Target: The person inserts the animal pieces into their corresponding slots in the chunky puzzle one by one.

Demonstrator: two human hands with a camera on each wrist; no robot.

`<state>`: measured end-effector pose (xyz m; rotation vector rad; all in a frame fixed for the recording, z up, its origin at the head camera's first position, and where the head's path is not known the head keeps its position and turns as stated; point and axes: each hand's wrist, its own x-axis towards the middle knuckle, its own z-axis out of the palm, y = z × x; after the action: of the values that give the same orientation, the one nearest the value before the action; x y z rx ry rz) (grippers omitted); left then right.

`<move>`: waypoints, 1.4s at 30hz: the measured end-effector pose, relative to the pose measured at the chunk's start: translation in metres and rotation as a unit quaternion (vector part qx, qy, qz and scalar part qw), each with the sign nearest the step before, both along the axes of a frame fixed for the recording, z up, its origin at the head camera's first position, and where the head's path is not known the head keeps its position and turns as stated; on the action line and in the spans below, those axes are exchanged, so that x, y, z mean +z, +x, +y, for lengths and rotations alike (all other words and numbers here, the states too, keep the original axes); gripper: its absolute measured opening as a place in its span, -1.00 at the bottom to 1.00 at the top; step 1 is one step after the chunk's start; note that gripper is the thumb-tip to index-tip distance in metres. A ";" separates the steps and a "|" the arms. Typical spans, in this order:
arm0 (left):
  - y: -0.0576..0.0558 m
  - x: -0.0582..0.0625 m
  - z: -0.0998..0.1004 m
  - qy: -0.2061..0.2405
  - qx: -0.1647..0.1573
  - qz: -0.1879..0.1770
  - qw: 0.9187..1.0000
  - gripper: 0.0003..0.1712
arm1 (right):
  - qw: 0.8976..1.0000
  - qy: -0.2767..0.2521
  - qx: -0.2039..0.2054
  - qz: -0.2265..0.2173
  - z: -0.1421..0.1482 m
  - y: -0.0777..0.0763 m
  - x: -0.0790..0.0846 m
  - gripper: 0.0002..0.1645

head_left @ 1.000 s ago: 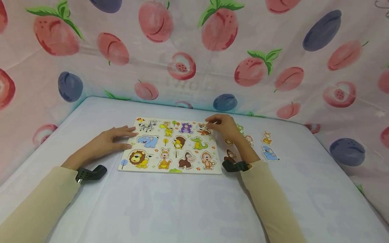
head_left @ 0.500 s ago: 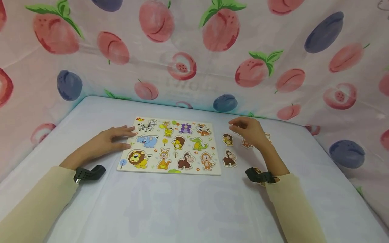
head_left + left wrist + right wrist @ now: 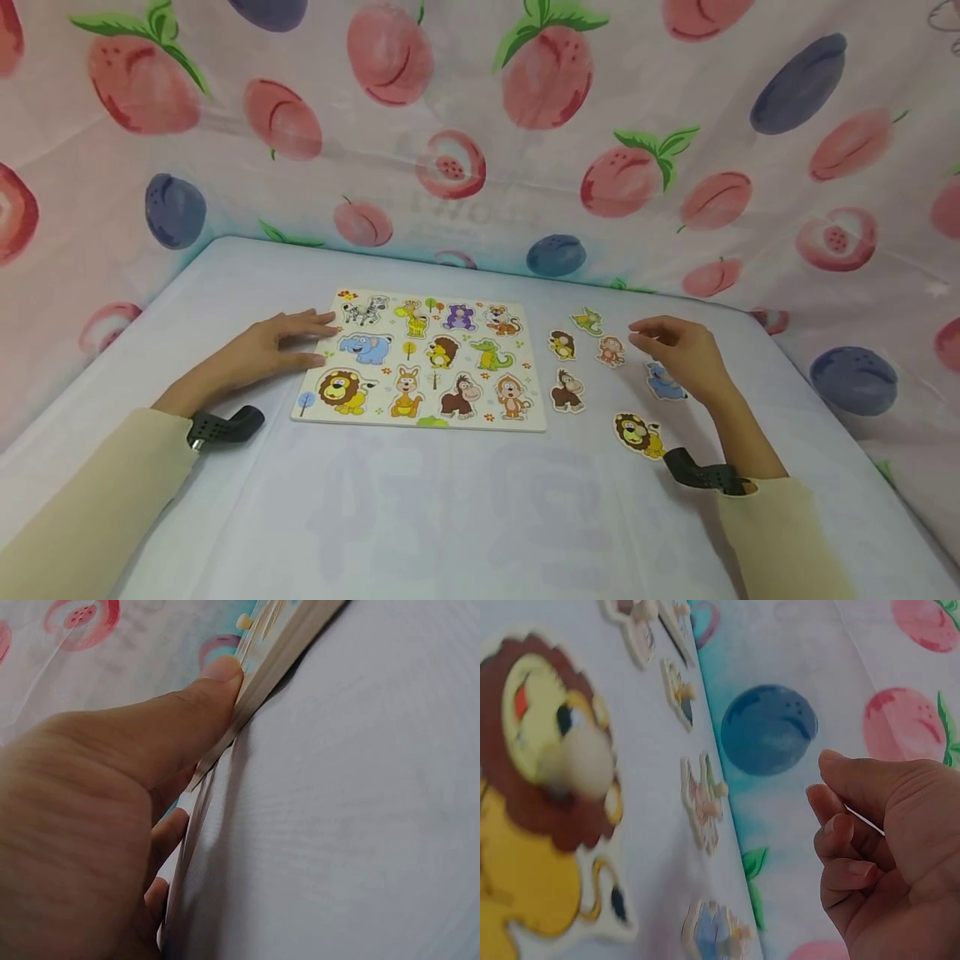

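A white animal puzzle board [image 3: 453, 423] lies flat on the table. My left hand [image 3: 273, 354] rests at its left edge; in the left wrist view, the thumb [image 3: 223, 671] touches the board's edge while the other fingers lie along its side. To the right of the board, my right hand [image 3: 686, 354] hovers with loosely bent fingers and nothing between thumb and forefinger. Below it is the elephant piece [image 3: 663, 383], partly covered. Nearer to me lies the lion piece [image 3: 636, 435], whose knob [image 3: 589, 759] shows in the right wrist view.
Beside the board lie a gorilla piece [image 3: 567, 392], a hedgehog piece [image 3: 561, 345], a crocodile piece [image 3: 587, 321] and a monkey piece [image 3: 611, 351]. A white cloth [image 3: 420, 517] covers the table. Behind it hangs a fruit-patterned curtain [image 3: 495, 150].
My right hand has left the tiger at the board's upper right corner and moved right, over the loose pieces, uncovering the lion piece. My left hand has stayed at the board's edge.
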<state>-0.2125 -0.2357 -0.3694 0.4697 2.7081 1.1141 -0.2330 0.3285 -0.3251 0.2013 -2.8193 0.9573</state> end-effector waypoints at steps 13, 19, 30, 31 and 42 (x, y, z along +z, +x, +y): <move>-0.002 -0.003 -0.001 -0.011 0.002 -0.002 1.000 -0.33 | 0.999 0.034 -0.037 -0.005 0.055 -0.011 -0.041 -0.42; -0.005 -0.004 0.000 -0.018 -0.002 0.011 1.000 -0.33 | 0.999 0.016 -0.040 -0.021 0.046 0.011 -0.024 -0.46; -0.003 -0.004 0.000 -0.017 -0.002 0.011 1.000 -0.33 | 0.997 0.018 -0.052 -0.058 0.059 0.015 -0.040 -0.42; -0.003 -0.004 0.000 -0.019 -0.002 0.011 1.000 -0.33 | 0.997 0.019 -0.052 -0.055 0.059 0.015 -0.041 -0.43; -0.001 -0.003 0.000 -0.022 0.004 0.005 1.000 -0.33 | 0.996 0.038 -0.047 -0.063 0.065 0.015 -0.046 -0.40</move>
<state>-0.2135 -0.2361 -0.3724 0.4590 2.7395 1.0553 -0.2181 0.3934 -0.3714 0.0181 -2.9522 0.8733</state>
